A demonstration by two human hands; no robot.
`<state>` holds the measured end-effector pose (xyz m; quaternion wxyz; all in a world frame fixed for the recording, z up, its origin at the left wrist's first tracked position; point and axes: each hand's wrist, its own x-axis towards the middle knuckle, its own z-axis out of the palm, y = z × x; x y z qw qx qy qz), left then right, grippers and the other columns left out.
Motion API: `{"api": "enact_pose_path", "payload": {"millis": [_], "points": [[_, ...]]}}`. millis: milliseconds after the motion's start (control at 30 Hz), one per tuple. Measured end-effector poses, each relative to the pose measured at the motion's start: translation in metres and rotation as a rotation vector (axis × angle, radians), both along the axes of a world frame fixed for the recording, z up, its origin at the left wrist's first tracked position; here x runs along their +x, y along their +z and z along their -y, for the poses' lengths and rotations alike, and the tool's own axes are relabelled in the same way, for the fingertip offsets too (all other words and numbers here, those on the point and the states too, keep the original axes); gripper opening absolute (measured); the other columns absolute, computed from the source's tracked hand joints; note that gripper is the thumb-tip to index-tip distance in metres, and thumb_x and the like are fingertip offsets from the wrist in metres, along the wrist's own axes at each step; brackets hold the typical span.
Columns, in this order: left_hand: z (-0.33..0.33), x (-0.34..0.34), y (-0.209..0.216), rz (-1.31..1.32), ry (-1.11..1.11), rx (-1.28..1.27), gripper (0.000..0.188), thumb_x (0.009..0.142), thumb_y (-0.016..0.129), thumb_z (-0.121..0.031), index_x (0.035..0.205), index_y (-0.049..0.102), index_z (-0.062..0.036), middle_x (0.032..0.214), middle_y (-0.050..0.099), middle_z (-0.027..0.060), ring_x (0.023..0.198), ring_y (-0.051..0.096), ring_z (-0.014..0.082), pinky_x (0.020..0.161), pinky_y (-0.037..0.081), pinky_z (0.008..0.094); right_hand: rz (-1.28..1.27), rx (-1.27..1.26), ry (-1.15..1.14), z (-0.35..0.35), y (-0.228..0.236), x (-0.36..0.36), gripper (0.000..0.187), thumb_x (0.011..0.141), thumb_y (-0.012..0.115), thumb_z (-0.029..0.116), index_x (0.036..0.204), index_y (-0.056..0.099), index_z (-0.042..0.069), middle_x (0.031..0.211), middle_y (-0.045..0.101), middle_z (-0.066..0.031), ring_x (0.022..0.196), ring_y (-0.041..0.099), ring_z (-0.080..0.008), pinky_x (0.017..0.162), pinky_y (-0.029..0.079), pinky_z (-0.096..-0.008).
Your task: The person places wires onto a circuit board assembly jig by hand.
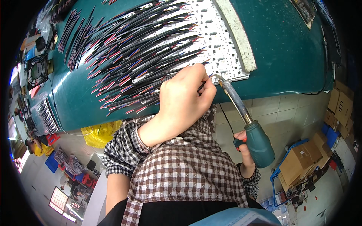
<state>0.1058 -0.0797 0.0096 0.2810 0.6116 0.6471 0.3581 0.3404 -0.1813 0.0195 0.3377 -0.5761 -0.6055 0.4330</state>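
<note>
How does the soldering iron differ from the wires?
The iron is thick, with a green handle and metal shaft; the wires are thin and mostly black, with coloured ends. The iron is held in the right hand, while many wires lie in rows partly over the white board. Both are long.

Right hand [246, 158] partly hidden behind soldering iron [258, 145]; blue mask [241, 218] cut off below.

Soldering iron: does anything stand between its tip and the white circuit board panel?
Nothing visible; the soldering iron's tip overlaps the circuit board panel in view, with the left hand and wire ends beside it.
</note>
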Motion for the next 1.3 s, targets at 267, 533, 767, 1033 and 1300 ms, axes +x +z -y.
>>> {"api": "enact_pose_path", "payload": {"millis": [267,533,767,1033,1300], "points": [[-0.004,0.000,-0.001,-0.027,-0.038,0.013,0.017,0.078,0.069,-0.008,0.073,0.052,-0.0063,0.062,0.056,0.0100,0.052,0.058,0.0307,0.045,0.046,0.0405,0.031,0.000,0.000,0.000,0.002,0.001,0.057,0.082,0.081,0.041,0.112,0.066,-0.005,0.083,0.073,-0.0042,0.075,0.069,-0.0161,0.073,0.055,-0.0291],[-0.004,0.000,-0.001,-0.030,-0.035,-0.010,0.016,0.077,0.068,-0.008,0.073,0.053,-0.0060,0.062,0.058,0.0110,0.054,0.060,0.0320,0.046,0.047,0.0416,0.019,-0.062,-0.010,-0.001,0.004,0.000,0.056,0.082,0.081,0.040,0.112,0.066,-0.005,0.083,0.073,-0.0040,0.075,0.069,-0.0164,0.072,0.055,-0.0296],[-0.006,-0.001,0.001,-0.035,-0.044,-0.021,0.015,0.078,0.068,-0.008,0.073,0.053,-0.0058,0.063,0.058,0.0110,0.054,0.061,0.0322,0.048,0.048,0.0417,0.030,-0.010,-0.037,0.000,0.008,-0.003,0.045,0.083,0.079,0.041,0.103,0.072,0.001,0.087,0.074,-0.0056,0.078,0.070,-0.0199,0.073,0.055,-0.0312],[-0.006,-0.001,0.003,-0.027,-0.038,-0.040,0.015,0.078,0.068,-0.008,0.073,0.054,-0.0059,0.064,0.058,0.0109,0.055,0.061,0.0320,0.049,0.048,0.0413,-0.057,-0.054,-0.044,0.000,0.007,0.001,0.042,0.085,0.079,0.039,0.102,0.071,0.001,0.090,0.074,-0.0059,0.081,0.070,-0.0201,0.075,0.055,-0.0326],[-0.003,-0.001,0.008,0.038,-0.041,-0.054,0.012,0.078,0.068,-0.004,0.076,0.056,-0.0059,0.067,0.059,0.0087,0.055,0.061,0.0275,0.048,0.048,0.0386,-0.124,-0.065,-0.105,-0.004,0.010,-0.005,0.059,0.085,0.079,0.042,0.113,0.065,-0.008,0.095,0.074,-0.0145,0.080,0.073,-0.0185,0.073,0.059,-0.0292]]}}
